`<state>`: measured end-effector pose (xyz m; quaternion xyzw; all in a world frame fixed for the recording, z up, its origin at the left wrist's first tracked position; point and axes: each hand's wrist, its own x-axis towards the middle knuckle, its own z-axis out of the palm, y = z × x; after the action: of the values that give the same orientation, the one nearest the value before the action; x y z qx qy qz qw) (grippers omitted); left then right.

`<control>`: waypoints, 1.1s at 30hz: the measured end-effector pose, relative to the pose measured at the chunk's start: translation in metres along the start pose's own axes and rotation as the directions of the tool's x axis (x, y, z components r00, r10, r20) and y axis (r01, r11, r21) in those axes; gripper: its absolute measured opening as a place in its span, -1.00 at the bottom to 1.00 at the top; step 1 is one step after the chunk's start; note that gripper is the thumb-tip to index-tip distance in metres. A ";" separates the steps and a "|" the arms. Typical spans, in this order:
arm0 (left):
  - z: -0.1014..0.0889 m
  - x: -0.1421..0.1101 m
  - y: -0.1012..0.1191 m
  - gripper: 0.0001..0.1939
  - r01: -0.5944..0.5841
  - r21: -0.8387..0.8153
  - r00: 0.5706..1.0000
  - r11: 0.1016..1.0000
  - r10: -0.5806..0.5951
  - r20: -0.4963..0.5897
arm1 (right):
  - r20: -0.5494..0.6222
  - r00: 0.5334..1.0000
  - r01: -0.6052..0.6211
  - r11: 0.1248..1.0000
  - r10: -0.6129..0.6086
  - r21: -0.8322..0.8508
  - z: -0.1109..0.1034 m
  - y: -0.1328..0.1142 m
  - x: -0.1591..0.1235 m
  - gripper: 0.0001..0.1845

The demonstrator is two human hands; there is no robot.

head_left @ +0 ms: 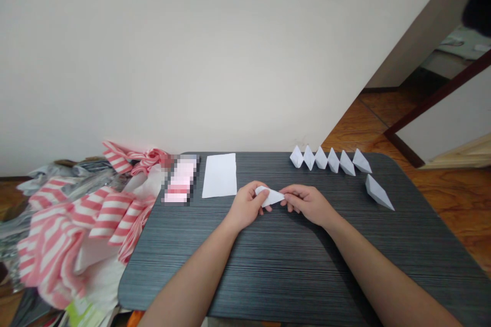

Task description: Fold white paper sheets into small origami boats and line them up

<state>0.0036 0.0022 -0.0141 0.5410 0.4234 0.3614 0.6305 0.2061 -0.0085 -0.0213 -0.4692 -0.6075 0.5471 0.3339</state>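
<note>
A small folded piece of white paper (pixel 273 196) is held just above the middle of the dark table, its narrow tip toward the right. My left hand (pixel 248 205) grips its wide end, thumb on top and fingers beneath. My right hand (pixel 307 203) pinches the pointed tip between thumb and fingers. To the left of my hands lies a flat white stack or sheet of paper (pixel 220 176). Several pointed folded paper shapes (pixel 321 158) stand in a row at the back right, and one more folded paper shape (pixel 378 192) lies nearer, at the right.
The dark ribbed table (pixel 268 265) has rounded corners and meets a pale wall (pixel 230 61) at the back. A pixelated item (pixel 180 181) lies at its left edge. Red-and-white striped cloth (pixel 76 214) is heaped beyond that edge. A doorway and wooden floor (pixel 356 117) show at right.
</note>
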 end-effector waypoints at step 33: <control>0.000 -0.003 0.001 -0.72 0.024 0.083 0.998 0.996 -0.020 -0.057 | -0.024 0.993 -0.110 0.989 0.113 0.097 0.001 -0.001 0.001 -0.63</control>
<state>0.0026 -0.0003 -0.0126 0.5517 0.4616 0.3515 0.5992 0.2050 -0.0075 -0.0207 -0.4937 -0.5485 0.5864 0.3339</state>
